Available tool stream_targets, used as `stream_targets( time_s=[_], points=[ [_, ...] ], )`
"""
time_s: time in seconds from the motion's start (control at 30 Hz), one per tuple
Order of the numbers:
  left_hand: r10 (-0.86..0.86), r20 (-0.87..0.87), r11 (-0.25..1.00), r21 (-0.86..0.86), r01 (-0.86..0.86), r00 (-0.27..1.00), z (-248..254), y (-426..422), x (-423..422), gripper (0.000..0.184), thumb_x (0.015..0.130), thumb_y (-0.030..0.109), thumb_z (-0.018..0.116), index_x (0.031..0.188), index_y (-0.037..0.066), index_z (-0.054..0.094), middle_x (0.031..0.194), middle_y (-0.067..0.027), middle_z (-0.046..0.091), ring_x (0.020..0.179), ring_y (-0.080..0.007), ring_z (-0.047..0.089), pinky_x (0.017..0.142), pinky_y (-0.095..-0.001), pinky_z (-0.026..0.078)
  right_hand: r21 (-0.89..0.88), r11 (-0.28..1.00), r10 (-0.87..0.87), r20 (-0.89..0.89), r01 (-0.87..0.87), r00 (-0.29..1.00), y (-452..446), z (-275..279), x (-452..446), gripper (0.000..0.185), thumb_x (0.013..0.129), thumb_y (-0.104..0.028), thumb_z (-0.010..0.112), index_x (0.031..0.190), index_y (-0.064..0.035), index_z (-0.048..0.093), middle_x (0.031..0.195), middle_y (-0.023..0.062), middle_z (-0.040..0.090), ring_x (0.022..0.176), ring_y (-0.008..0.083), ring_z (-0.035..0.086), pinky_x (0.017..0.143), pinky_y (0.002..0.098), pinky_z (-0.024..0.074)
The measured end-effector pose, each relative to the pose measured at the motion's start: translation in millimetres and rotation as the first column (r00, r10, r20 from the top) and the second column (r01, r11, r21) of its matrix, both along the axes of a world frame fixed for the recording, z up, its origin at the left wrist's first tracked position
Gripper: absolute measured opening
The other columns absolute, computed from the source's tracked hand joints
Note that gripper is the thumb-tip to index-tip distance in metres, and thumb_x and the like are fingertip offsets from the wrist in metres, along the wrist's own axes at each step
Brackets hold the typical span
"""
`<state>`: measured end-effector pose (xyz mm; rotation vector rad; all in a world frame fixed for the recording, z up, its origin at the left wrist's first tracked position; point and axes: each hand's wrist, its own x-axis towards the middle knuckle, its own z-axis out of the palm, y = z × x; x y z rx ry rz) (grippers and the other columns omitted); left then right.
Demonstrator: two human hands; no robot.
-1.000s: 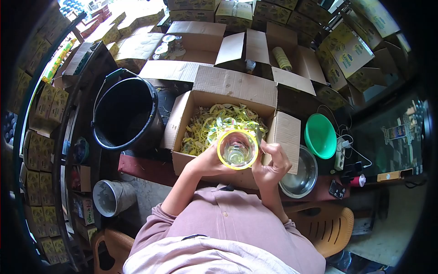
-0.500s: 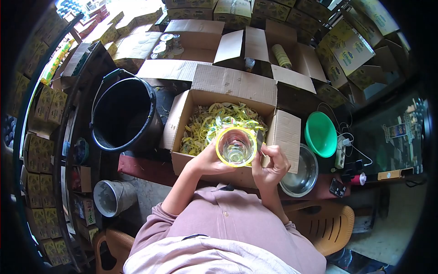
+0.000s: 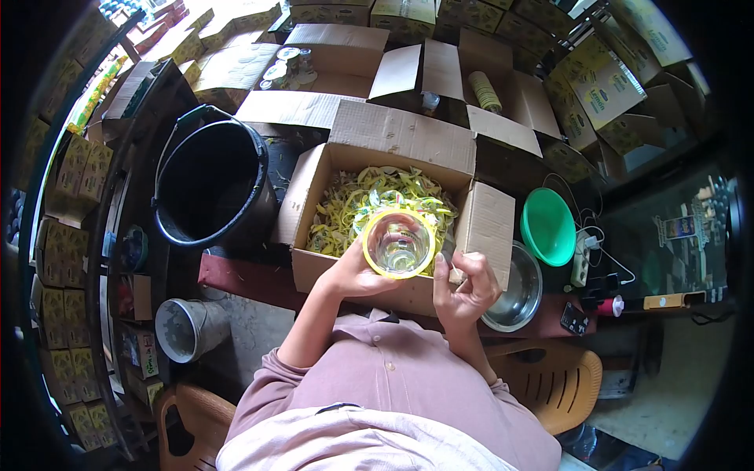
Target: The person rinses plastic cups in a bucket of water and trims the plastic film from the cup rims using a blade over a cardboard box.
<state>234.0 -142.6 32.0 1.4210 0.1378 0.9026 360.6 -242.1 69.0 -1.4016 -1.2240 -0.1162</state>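
Note:
My left hand (image 3: 351,271) is wrapped round a clear plastic cup (image 3: 398,246) with a yellow rim, its mouth tilted up towards me. Beside the cup, my right hand (image 3: 467,290) is closed in a pinch on what looks like a small knife (image 3: 448,245), its thin blade pointing away from me. The right fingertips are a little apart from the rim. Beneath both hands stands an open cardboard box (image 3: 491,224), filled with yellow and printed plastic trimmings (image 3: 338,212).
To the left are a large black bucket (image 3: 263,184) and a smaller grey bucket (image 3: 192,330). A green basin (image 3: 547,228), a metal bowl (image 3: 522,294) and a power strip (image 3: 581,263) lie to the right. Further open boxes hold stacked cups (image 3: 484,92) and lids (image 3: 275,72).
My left hand and the cup have shifted slightly left and nearer to me. The right hand now sits farther from the cup's rim, and the blade has moved off it.

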Motion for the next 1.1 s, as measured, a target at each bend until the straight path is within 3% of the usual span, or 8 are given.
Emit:
stream_targets(
  time_s=[0.1, 0.23, 0.3, 0.37, 0.63, 0.83, 0.93, 1.1],
  points=[
    [0.046, -0.049, 0.997, 0.068, -0.043, 0.998, 6.2, 0.0, -6.5, 0.073, 0.061, 0.007, 0.075, 0.121, 0.004, 0.034, 0.117, -0.0083, 0.041, 0.108, -0.0173, 0.044, 0.089, -0.0327, 0.040, 0.024, 1.000, -0.018, 0.001, 0.018, 1.000, -0.8, 3.7, -6.5, 0.017, 0.065, 0.004, 0.067, 0.078, -0.0024, 0.059, 0.065, 0.0070, 0.057, 0.055, 0.0142, 0.054, 0.051, 0.0253, 0.0431],
    [0.057, -0.062, 0.998, -0.003, -0.057, 0.996, 12.1, 3.6, -17.0, 0.074, 0.062, 0.004, 0.075, 0.122, 0.006, 0.033, 0.114, -0.0073, 0.041, 0.107, -0.0168, 0.044, 0.087, -0.0317, 0.041, 0.231, 0.964, -0.106, -0.122, 0.132, 0.987, 0.2, -1.6, -16.1, 0.018, 0.068, 0.004, 0.065, 0.083, -0.0017, 0.057, 0.064, 0.0051, 0.053, 0.053, 0.0129, 0.051, 0.048, 0.0247, 0.0409],
    [0.048, -0.031, 0.998, -0.024, -0.049, 0.998, 16.2, 5.9, -21.2, 0.074, 0.063, 0.003, 0.075, 0.122, 0.007, 0.031, 0.114, -0.0069, 0.041, 0.107, -0.0165, 0.045, 0.086, -0.0313, 0.042, 0.136, 0.990, -0.043, -0.031, 0.047, 0.999, 1.3, 8.8, -22.3, 0.017, 0.067, 0.005, 0.065, 0.082, -0.0014, 0.058, 0.065, 0.0062, 0.055, 0.054, 0.0132, 0.053, 0.049, 0.0245, 0.0421],
    [0.038, -0.060, 0.999, 0.024, -0.037, 0.997, 19.1, 7.7, -24.6, 0.078, 0.063, 0.003, 0.075, 0.124, 0.007, 0.028, 0.114, -0.0071, 0.041, 0.106, -0.0162, 0.045, 0.085, -0.0308, 0.043, 0.018, 0.999, -0.026, -0.050, 0.027, 0.998, 5.5, 15.9, -30.4, 0.016, 0.065, 0.005, 0.066, 0.079, -0.0009, 0.061, 0.067, 0.0092, 0.059, 0.057, 0.0153, 0.058, 0.053, 0.0250, 0.0456],
    [0.016, -0.064, 0.998, 0.066, -0.012, 0.998, 19.8, 8.3, -37.4, 0.082, 0.064, 0.006, 0.075, 0.127, 0.005, 0.023, 0.116, -0.0082, 0.039, 0.104, -0.0169, 0.046, 0.085, -0.0300, 0.043, 0.015, 1.000, -0.021, -0.010, 0.022, 1.000, 10.4, 21.2, -49.2, 0.014, 0.065, 0.005, 0.066, 0.077, 0.0011, 0.061, 0.068, 0.0094, 0.060, 0.059, 0.0166, 0.059, 0.054, 0.0253, 0.0468],
    [0.028, -0.080, 0.985, 0.174, -0.014, 0.996, 22.0, 8.6, -46.5, 0.079, 0.062, 0.005, 0.076, 0.126, 0.003, 0.029, 0.115, -0.0081, 0.038, 0.103, -0.0176, 0.047, 0.084, -0.0297, 0.043, 0.016, 0.997, -0.080, 0.063, 0.079, 0.995, 12.7, 24.9, -57.1, 0.013, 0.065, 0.006, 0.065, 0.077, 0.0010, 0.061, 0.069, 0.0098, 0.060, 0.060, 0.0174, 0.060, 0.055, 0.0249, 0.0475],
    [0.047, -0.139, 0.971, 0.237, -0.012, 0.989, 28.8, 10.0, -49.5, 0.078, 0.060, 0.005, 0.076, 0.124, 0.002, 0.031, 0.115, -0.0079, 0.038, 0.103, -0.0171, 0.048, 0.084, -0.0298, 0.043, -0.010, 0.998, -0.064, 0.025, 0.065, 0.998, 14.9, 25.0, -55.6, 0.013, 0.065, 0.006, 0.065, 0.075, 0.0006, 0.060, 0.069, 0.0100, 0.061, 0.061, 0.0178, 0.061, 0.055, 0.0248, 0.0475],
    [0.032, -0.127, 0.983, 0.185, -0.008, 0.991, 34.0, 15.7, -48.1, 0.077, 0.060, 0.005, 0.076, 0.124, 0.002, 0.032, 0.114, -0.0076, 0.038, 0.104, -0.0166, 0.048, 0.085, -0.0299, 0.043, 0.016, 0.999, -0.034, -0.063, 0.035, 0.997, 17.5, 20.4, -51.2, 0.013, 0.065, 0.005, 0.066, 0.075, -0.0002, 0.060, 0.067, 0.0100, 0.060, 0.058, 0.0176, 0.060, 0.054, 0.0252, 0.0468]
  ],
)
